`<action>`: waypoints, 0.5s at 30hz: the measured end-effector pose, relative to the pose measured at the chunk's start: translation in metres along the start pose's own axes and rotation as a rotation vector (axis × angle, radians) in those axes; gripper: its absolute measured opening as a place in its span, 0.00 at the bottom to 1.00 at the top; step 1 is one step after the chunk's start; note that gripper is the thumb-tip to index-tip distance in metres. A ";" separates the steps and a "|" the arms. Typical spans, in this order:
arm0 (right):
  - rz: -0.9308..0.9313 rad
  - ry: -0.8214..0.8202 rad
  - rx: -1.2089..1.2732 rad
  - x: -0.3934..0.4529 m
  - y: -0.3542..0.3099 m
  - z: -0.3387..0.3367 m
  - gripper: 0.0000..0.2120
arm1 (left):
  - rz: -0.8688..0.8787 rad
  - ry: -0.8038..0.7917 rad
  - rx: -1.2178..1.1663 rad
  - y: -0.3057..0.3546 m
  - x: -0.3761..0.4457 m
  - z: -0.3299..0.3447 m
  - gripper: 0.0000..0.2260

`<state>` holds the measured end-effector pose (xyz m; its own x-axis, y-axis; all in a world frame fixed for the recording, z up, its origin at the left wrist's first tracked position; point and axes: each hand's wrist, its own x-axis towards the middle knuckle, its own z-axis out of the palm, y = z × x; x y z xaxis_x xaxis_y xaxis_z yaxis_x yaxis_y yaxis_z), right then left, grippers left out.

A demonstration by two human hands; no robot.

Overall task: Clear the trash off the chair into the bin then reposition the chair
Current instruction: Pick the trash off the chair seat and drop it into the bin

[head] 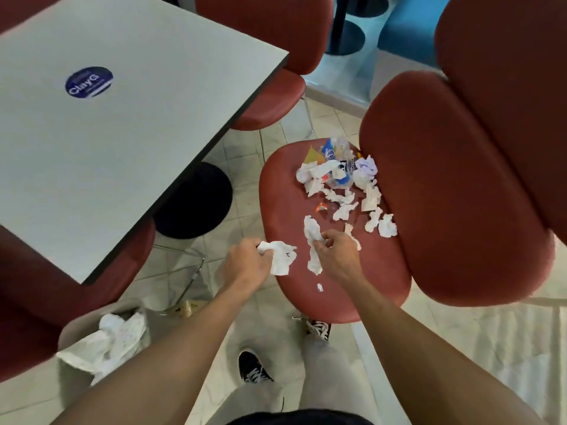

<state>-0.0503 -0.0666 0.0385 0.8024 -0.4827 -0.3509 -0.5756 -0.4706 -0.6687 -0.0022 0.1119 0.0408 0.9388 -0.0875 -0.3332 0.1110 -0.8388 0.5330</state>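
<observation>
Underfoot, pale floor tiles run beneath a red chair whose seat carries a litter of crumpled paper and wrappers, thickest toward 12 o'clock against the backrest. The left hand at the seat's 8 o'clock edge has its fingers curled tight round a crumpled napkin; the right hand pinches a torn white strip near the seat's middle. A bin lined with white paper stands on the floor at 7 o'clock. A grey worktop with a blue round sticker fills 10 o'clock, more red chairs around it.
</observation>
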 end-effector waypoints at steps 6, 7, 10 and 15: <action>-0.095 -0.088 -0.054 -0.040 -0.029 0.044 0.07 | -0.091 0.074 -0.016 -0.051 -0.031 -0.034 0.05; -0.116 -0.105 -0.058 -0.044 -0.031 0.050 0.07 | -0.120 0.086 -0.026 -0.058 -0.036 -0.037 0.05; -0.155 -0.178 -0.066 -0.053 -0.041 0.064 0.07 | -0.220 0.128 -0.047 -0.083 -0.052 -0.042 0.05; -0.233 -0.274 -0.089 -0.069 -0.055 0.081 0.10 | -0.355 0.182 -0.129 -0.126 -0.086 -0.045 0.07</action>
<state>-0.0612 0.0527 0.0468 0.9190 -0.1452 -0.3664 -0.3743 -0.6131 -0.6957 -0.0822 0.2496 0.0377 0.8761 0.3011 -0.3765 0.4668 -0.7248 0.5067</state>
